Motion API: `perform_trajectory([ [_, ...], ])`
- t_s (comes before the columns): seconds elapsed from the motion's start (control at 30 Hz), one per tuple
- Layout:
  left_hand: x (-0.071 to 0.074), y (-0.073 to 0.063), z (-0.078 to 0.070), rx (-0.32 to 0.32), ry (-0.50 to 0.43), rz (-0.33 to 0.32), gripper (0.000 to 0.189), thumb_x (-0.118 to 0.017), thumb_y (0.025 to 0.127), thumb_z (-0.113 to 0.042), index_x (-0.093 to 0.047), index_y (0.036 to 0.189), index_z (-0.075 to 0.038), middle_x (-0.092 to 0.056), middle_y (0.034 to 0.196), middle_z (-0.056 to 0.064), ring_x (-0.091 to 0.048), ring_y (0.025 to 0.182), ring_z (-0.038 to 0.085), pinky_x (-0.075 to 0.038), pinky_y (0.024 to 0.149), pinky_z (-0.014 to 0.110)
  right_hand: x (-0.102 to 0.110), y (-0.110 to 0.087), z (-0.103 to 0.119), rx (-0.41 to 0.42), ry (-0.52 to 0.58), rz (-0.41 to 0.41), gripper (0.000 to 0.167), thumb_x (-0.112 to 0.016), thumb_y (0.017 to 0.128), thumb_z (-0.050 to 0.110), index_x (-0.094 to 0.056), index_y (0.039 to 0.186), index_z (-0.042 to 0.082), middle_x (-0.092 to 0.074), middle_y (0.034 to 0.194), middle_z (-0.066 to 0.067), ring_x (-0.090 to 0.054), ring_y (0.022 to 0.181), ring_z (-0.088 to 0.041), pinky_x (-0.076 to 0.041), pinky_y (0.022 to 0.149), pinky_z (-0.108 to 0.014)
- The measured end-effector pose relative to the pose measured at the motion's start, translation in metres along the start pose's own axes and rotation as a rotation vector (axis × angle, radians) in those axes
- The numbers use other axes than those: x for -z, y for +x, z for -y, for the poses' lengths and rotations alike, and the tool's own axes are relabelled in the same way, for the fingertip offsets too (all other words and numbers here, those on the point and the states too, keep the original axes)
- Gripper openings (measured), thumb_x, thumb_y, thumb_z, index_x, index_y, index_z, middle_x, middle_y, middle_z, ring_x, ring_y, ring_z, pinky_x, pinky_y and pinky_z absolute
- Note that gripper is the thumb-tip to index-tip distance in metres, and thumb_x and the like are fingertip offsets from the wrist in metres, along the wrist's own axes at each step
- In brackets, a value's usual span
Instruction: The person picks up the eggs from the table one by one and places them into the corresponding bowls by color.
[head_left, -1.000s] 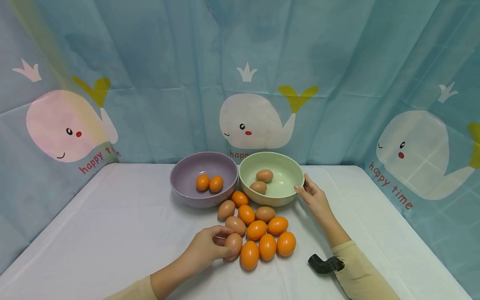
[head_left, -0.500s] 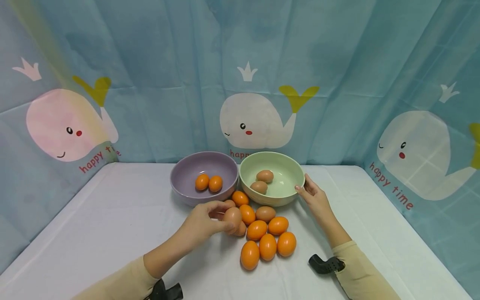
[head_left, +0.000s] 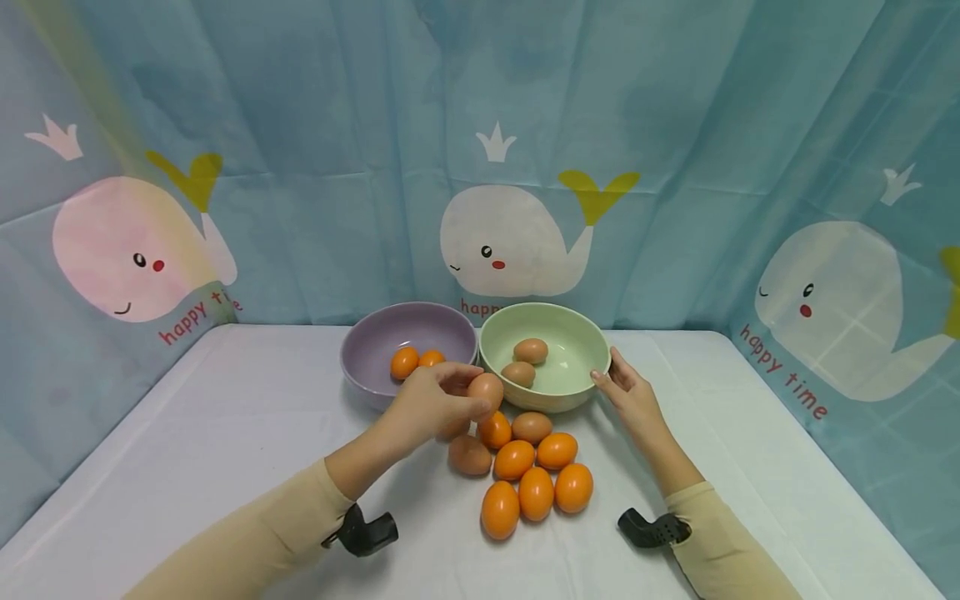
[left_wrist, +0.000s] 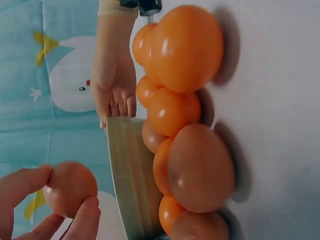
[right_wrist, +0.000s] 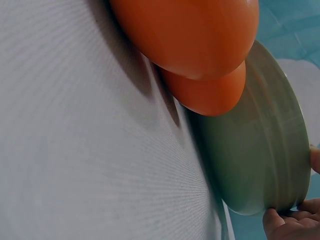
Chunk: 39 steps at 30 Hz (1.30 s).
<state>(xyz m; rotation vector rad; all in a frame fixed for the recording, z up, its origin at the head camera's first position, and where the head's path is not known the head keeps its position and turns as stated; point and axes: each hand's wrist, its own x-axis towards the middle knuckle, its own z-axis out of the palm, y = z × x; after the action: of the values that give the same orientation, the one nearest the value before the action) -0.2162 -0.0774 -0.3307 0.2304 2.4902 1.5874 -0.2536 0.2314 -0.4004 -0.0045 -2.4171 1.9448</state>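
My left hand (head_left: pixel 427 406) pinches a brown egg (head_left: pixel 487 392) between thumb and fingers, raised near the front left of the green bowl (head_left: pixel 573 358). The left wrist view shows this egg (left_wrist: pixel 70 189) at the fingertips. Two brown eggs (head_left: pixel 530 351) lie inside that bowl. At its right side, my right hand (head_left: pixel 628 396) grips the rim, thumb on the edge and fingers outside. On the cloth in front, several orange eggs (head_left: pixel 514 460) cluster with brown eggs (head_left: pixel 470 456); my left hand partly covers one brown egg (head_left: pixel 453 430).
Left of the green bowl stands a purple bowl (head_left: pixel 363 346) holding two orange eggs (head_left: pixel 404 363), partly behind my left hand. A white cloth (head_left: pixel 225 433) covers the table. Behind hangs a blue curtain (head_left: pixel 337 167) with whale prints. Black wrist mounts (head_left: pixel 367 533) stick out from both sleeves.
My left hand has lifted the brown egg from the front left of the cluster and carried it up and rightward to the green bowl's edge. My right hand has stayed on the bowl.
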Motion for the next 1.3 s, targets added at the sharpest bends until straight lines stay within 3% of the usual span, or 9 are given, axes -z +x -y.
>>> perform_trajectory([
  [0.37,-0.006,0.031,-0.015,-0.015,-0.076,0.004,0.046,-0.08,0.083,-0.02,-0.067,0.127,-0.015,-0.07,0.122,0.004,-0.063,0.113,0.02,-0.054,0.099,0.037,0.002,0.001,0.002,0.004,-0.008,-0.003,0.073,-0.054,0.103,0.024,-0.011,0.159,0.007,-0.012,0.166,-0.008,-0.014,0.154,-0.019,-0.022,0.122,-0.035],
  [0.63,-0.012,0.064,-0.022,-0.013,-0.135,-0.034,0.046,-0.079,0.083,-0.013,-0.066,0.127,-0.008,-0.068,0.123,0.01,-0.064,0.099,0.02,-0.056,0.087,0.033,0.003,0.0,0.003,0.005,-0.017,-0.002,0.073,-0.054,0.103,0.025,-0.011,0.159,0.008,-0.013,0.166,-0.007,-0.014,0.154,-0.019,-0.022,0.122,-0.034],
  [0.83,-0.019,0.084,-0.027,-0.009,-0.078,-0.095,0.043,-0.078,0.081,-0.01,-0.068,0.123,-0.008,-0.069,0.123,0.01,-0.063,0.108,0.023,-0.054,0.095,0.035,0.001,0.0,0.003,0.013,-0.01,0.003,0.073,-0.054,0.103,0.025,-0.01,0.159,0.008,-0.011,0.167,-0.007,-0.013,0.154,-0.019,-0.021,0.122,-0.034],
  [1.03,-0.022,0.101,-0.025,-0.032,0.019,-0.107,0.041,-0.079,0.082,-0.016,-0.07,0.122,-0.009,-0.069,0.123,0.009,-0.064,0.102,0.024,-0.056,0.086,0.033,0.0,0.0,0.003,0.01,-0.009,0.005,0.073,-0.054,0.103,0.025,-0.01,0.159,0.008,-0.011,0.167,-0.007,-0.012,0.154,-0.018,-0.021,0.122,-0.034],
  [1.3,-0.03,0.117,-0.024,-0.06,0.175,-0.093,0.043,-0.075,0.084,-0.016,-0.067,0.125,-0.005,-0.07,0.119,0.011,-0.064,0.1,0.024,-0.055,0.093,0.038,-0.001,-0.001,0.0,-0.002,0.008,0.012,0.074,-0.054,0.103,0.025,-0.009,0.159,0.008,-0.01,0.167,-0.007,-0.011,0.155,-0.019,-0.021,0.122,-0.035],
])
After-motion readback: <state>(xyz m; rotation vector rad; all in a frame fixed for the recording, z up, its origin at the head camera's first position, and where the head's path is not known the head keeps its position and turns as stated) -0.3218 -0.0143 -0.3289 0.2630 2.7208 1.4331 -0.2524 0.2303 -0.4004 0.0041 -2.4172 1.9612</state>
